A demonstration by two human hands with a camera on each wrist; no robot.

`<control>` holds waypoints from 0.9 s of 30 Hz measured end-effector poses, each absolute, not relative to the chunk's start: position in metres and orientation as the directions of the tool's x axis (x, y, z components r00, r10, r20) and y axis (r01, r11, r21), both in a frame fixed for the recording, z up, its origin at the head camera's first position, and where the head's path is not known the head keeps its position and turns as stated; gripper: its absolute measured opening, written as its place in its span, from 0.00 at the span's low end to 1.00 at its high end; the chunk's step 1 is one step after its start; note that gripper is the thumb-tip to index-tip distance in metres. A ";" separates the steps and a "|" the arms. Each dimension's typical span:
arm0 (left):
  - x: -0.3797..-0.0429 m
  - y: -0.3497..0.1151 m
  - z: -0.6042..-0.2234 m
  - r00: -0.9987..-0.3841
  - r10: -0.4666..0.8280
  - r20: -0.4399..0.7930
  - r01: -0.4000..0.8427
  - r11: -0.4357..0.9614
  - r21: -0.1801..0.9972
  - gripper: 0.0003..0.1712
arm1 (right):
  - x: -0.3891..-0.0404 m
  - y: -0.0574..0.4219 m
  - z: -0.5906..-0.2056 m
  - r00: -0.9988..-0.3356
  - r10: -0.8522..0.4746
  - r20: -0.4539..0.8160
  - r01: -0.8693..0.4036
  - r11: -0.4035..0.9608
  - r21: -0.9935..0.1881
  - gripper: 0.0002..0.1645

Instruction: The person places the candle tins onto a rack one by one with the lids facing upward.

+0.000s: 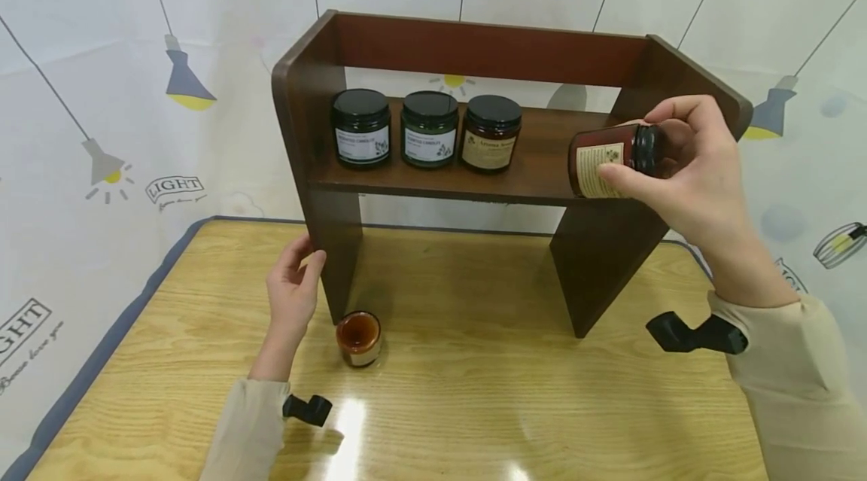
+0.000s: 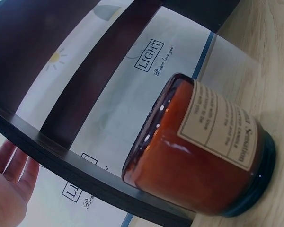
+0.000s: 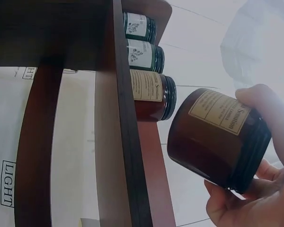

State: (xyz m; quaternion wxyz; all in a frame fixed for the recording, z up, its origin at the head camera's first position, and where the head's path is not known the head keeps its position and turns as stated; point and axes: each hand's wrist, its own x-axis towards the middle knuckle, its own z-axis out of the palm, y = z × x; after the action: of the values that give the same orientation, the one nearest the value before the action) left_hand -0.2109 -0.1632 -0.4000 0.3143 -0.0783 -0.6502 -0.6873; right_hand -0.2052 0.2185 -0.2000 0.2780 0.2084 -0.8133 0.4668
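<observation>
In the head view my right hand (image 1: 704, 172) grips an amber candle jar (image 1: 599, 161) around its black lid, at the right of the shelf. The jar is tipped on its side, base pointing left, and its cream label shows in the right wrist view (image 3: 220, 111). My left hand (image 1: 293, 289) touches the shelf's left side panel (image 1: 308, 157), thumb at the front edge, fingers partly hidden along the outer face. By that panel's foot, another amber candle jar (image 1: 359, 338) stands upside down on the table, its lid underneath in the left wrist view (image 2: 265, 175).
On the dark wooden shelf board (image 1: 420, 184) stand two green jars (image 1: 362, 127) with white labels and an amber jar (image 1: 491, 133) with a cream label, all lidded. The right side panel (image 1: 596, 263) rests on the wooden table (image 1: 474, 391). Behind hangs a printed cloth (image 1: 237, 14).
</observation>
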 end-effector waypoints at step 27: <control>-0.221 -0.168 -0.417 -0.777 -0.341 0.528 0.551 0.035 0.834 0.15 | -0.242 0.209 -0.196 -0.669 -0.208 0.713 -0.652 0.625 -0.430 0.31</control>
State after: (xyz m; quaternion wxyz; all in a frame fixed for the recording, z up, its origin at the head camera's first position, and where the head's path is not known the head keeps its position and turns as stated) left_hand -0.2213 -0.1680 -0.4168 0.3235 -0.0817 -0.6424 -0.6900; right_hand -0.2424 0.2092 -0.1958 0.3169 0.2549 -0.8438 0.3502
